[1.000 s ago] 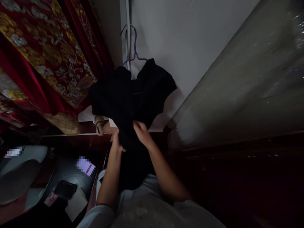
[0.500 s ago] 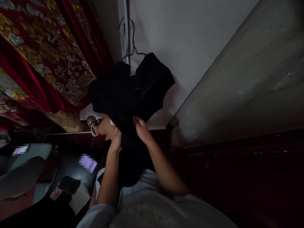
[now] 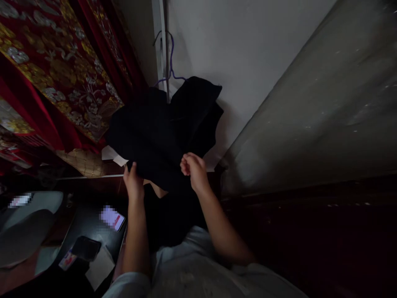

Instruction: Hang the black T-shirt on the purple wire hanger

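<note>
A black shirt (image 3: 155, 132) hangs from a purple hanger (image 3: 171, 62), which is hooked on a pale vertical bar. My left hand (image 3: 134, 181) grips the shirt's lower left edge, with the thumb showing on top. My right hand (image 3: 194, 169) is closed in a pinch on the lower right part of the cloth. Between the hands the fabric is spread out, and its lower edge lies over my legs. The dark cloth hides its seams and folds.
Red curtains (image 3: 89, 66) with gold and silver embroidery hang at left. Below them a black table (image 3: 89, 219) holds a lit phone (image 3: 112, 218), a dark wallet-like item (image 3: 86, 247) and paper (image 3: 99, 268). A grey chair (image 3: 49, 203) is at far left; a grey sheeted surface (image 3: 310, 124) stands right.
My left hand has moved left and slightly up, my right hand a little right. The shirt's lower part is now spread wider, covering the foot in the clog seen before.
</note>
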Demonstrator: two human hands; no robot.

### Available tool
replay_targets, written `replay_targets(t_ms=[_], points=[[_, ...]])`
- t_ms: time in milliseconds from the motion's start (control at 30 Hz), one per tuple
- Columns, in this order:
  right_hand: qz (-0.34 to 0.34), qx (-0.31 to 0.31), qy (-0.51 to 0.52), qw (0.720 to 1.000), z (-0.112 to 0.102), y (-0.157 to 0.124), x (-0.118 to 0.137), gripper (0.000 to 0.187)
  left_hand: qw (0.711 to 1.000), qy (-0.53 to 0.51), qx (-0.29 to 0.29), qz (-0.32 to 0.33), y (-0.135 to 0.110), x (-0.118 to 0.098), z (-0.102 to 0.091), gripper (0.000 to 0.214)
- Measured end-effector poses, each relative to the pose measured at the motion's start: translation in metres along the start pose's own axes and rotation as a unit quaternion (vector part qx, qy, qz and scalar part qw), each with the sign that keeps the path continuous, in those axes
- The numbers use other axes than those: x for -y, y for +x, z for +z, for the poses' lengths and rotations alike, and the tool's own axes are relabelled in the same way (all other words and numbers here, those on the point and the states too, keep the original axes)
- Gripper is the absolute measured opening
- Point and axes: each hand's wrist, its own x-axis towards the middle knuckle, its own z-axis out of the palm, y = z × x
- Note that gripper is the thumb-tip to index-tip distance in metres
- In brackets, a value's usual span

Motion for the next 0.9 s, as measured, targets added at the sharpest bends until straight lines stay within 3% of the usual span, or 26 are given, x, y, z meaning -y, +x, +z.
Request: replay_targets(t_ms=[67,133,200,300,367,400,500,700,900], points=[[0.003,-0.029,0.054,0.998,-0.006,0.003,0.003,0.025,0.988,0.007,-0.112,0.11,0.009,-0.003,-0.01,0.03],[-0.002,-0.037,0.085,0.996,-0.008,0.003,0.006,0.023,0.973,0.02,-0.146,0.177,0.006,-0.006,-0.01,0.032],[0.003,-0.018,0.081,0.997,-0.005,-0.002,0.008,0.023,0.971,0.04,-0.103,0.21,-0.009,-0.007,0.001,0.031],[0.016,0.059,0.027,0.998,0.005,-0.014,0.012,0.023,0.97,0.132,0.107,0.174,-0.037,-0.005,0.031,0.022],[0.009,0.112,-0.014,0.994,0.011,-0.022,0.014,0.023,0.935,0.216,0.23,0.161,-0.053,-0.002,0.049,0.011],[0.003,0.13,-0.03,0.991,0.013,-0.025,0.016,0.023,0.919,0.25,0.254,0.171,-0.06,0.0,0.055,0.006],[-0.01,0.149,-0.046,0.988,0.019,-0.031,0.019,0.021,0.913,0.274,0.222,0.205,-0.071,0.005,0.062,0.013],[0.036,0.169,-0.014,0.985,0.027,-0.027,0.02,0.025,0.92,0.265,0.192,0.218,-0.062,0.014,0.044,0.011],[-0.02,0.1,0.054,0.993,0.036,0.021,0.051,0.022,0.885,0.333,0.212,0.248,-0.044,0.036,0.036,0.01]])
